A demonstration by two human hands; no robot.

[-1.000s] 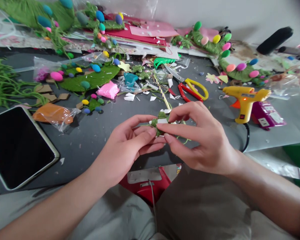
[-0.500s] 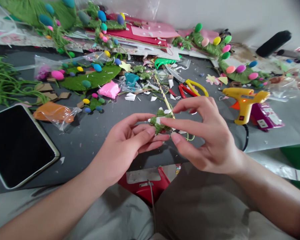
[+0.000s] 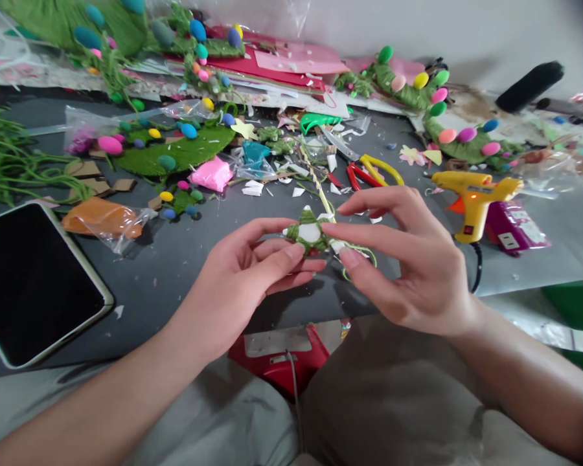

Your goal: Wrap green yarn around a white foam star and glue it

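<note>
A small white star point(image 3: 309, 232), partly wrapped in green yarn, is held above the grey table. My left hand point(image 3: 243, 278) pinches its left side between thumb and fingers. At the star's right side is my right hand point(image 3: 408, 259), its index finger and thumb on the right points. Loose green yarn point(image 3: 369, 255) hangs in a loop beside the right thumb. Behind the star lies a thin striped stick point(image 3: 319, 189). White paper scraps point(image 3: 252, 188) are scattered near it.
A tablet point(image 3: 39, 285) lies at the left, near green yarn strands point(image 3: 19, 158). At the right stand a yellow glue gun point(image 3: 476, 197) with a lit lamp and a purple packet point(image 3: 517, 226). Red and yellow-handled pliers point(image 3: 369, 173), clay bags and egg-decorated green pieces lie farther back.
The star has turned, so its white centre and upper point show more. My right thumb and index finger have shifted slightly right, and the yarn loop beside them shows more.
</note>
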